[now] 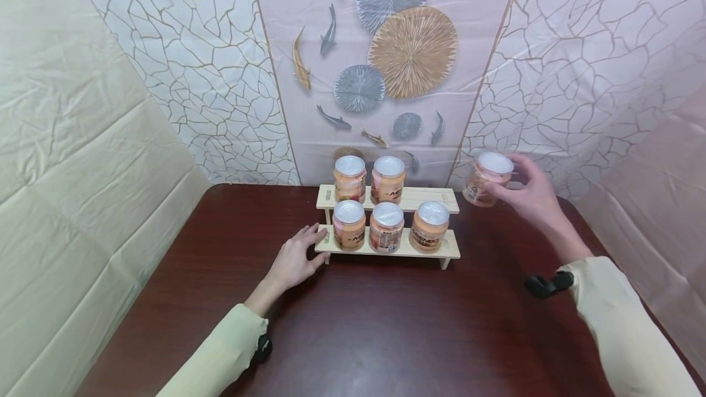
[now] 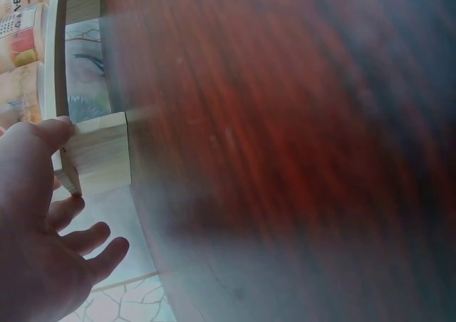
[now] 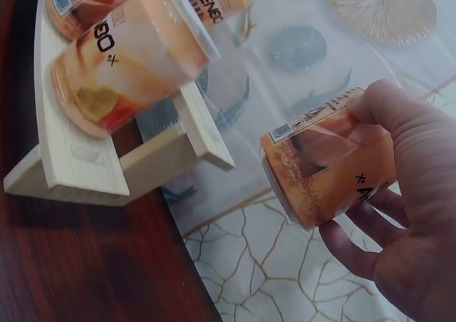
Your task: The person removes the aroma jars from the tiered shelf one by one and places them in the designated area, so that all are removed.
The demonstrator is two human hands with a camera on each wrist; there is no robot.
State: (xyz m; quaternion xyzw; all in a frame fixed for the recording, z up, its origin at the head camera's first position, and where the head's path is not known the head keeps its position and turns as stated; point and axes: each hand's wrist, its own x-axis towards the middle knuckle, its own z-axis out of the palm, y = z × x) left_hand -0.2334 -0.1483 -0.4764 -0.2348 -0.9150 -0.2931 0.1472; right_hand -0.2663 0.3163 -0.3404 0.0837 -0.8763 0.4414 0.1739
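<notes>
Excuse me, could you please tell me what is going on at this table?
A person's right hand is holding a can with an orange label and silvery lid in the air, beside the right end of a two-tier wooden rack. The left hand holds the left end of its lower tier. Five similar cans stand upright on the rack: three on the lower tier, two on the upper.

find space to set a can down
Bare: right end of the pale wooden upper shelf, beside two cylindrical orange cans; the dark brown wooden table between the cream fabric sleeves. Crowded: the pale wooden lower shelf, with three more cans, the left hand at its left end.
</notes>
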